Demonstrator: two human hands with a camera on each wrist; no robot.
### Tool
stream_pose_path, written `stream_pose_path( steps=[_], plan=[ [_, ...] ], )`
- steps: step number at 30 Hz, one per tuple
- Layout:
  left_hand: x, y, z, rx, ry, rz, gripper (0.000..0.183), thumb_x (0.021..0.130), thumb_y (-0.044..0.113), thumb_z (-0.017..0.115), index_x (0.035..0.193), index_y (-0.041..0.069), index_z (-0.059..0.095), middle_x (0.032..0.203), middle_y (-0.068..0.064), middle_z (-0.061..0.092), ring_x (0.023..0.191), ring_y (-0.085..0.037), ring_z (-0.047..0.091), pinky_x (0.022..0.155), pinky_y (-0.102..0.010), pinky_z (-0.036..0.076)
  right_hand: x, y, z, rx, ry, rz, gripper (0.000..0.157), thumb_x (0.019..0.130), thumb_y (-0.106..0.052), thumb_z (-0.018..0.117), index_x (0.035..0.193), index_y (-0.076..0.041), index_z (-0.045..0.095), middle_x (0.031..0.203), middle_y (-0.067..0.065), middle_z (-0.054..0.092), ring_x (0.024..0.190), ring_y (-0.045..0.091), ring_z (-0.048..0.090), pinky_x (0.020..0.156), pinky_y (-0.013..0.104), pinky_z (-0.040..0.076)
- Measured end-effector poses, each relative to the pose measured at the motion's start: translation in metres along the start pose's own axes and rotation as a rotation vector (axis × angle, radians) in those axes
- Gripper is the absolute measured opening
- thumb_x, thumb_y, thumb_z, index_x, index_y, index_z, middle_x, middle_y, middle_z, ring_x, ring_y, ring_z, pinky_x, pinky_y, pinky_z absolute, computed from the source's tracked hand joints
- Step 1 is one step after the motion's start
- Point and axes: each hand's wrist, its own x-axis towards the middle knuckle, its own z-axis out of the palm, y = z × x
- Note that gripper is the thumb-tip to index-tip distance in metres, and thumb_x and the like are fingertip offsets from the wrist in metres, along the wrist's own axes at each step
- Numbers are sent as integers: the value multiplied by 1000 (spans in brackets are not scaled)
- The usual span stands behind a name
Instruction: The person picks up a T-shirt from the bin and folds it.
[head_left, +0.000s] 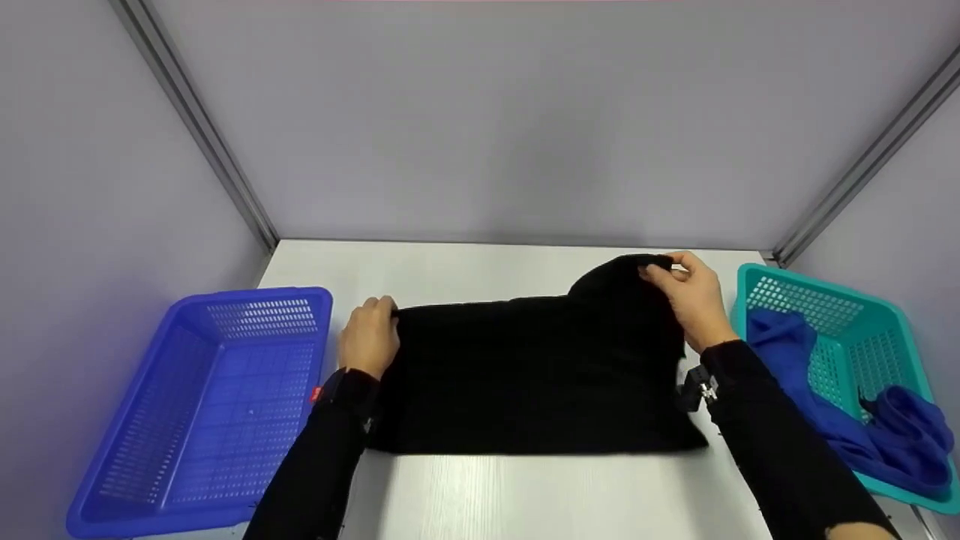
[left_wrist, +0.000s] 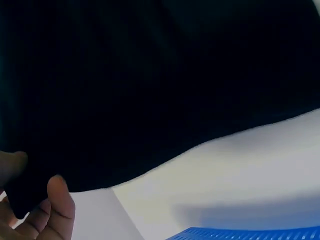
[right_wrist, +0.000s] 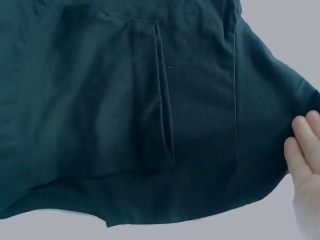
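- Black garment (head_left: 517,375) is pinched by left hand (head_left: 369,336) and right hand (head_left: 696,304) — fingers clamped on far corners, presumably for spreading.
- Blue basket (head_left: 247,412) is set aside, likely for space.

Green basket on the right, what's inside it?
Blue cloth lies bunched in the green basket, with a small dark bit beside it that I can't identify. Some of the basket's bottom shows bare; anything under the cloth is hidden.
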Motion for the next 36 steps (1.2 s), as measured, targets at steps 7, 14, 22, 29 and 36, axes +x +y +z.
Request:
stream_pose_path(
  steps=[7, 14, 22, 29, 36],
  plan=[
    [2, -2, 0, -41, 17, -49, 5, 92, -2, 70, 96, 0, 68, 95, -19, 65, 87, -45, 66, 73, -58, 55, 2, 8, -5, -83, -19, -79, 40, 104, -26, 64, 130, 4, 61, 107, 5, 78, 103, 11, 73, 103, 31, 50],
    [-12, -8, 6, -2, -48, 25, 5, 89, -7, 69, 89, -2, 68, 88, -19, 64, 82, -43, 65, 72, -55, 55, -12, 32, -17, -372, -59, -117, 44, 103, -38, 65, 127, -2, 69, 109, 15, 76, 109, 14, 61, 99, 41, 44],
    [-30, -16, 14, 108, -138, 50, 15, 81, -13, 68, 88, -1, 64, 87, -17, 62, 81, -40, 65, 66, -54, 56, -33, 65, -34, -488, -34, -64, 35, 103, -33, 65, 118, -2, 71, 111, 13, 74, 98, 16, 61, 80, 28, 47],
    [-43, -22, 22, 234, -166, 104, 19, 77, -10, 74, 91, -2, 65, 86, -16, 61, 78, -38, 64, 63, -50, 57, -56, 91, -36, -466, -5, -53, 34, 104, -25, 65, 122, 3, 69, 134, 17, 67, 121, 30, 61, 84, 10, 44],
    [-54, -25, 33, 343, -99, 249, 10, 81, -9, 72, 84, -1, 66, 81, -16, 63, 70, -36, 65, 57, -47, 55, -82, 121, -38, -634, 26, -211, 17, 98, -9, 70, 112, 0, 74, 115, 19, 74, 111, 38, 69, 88, 27, 54]
  ],
)
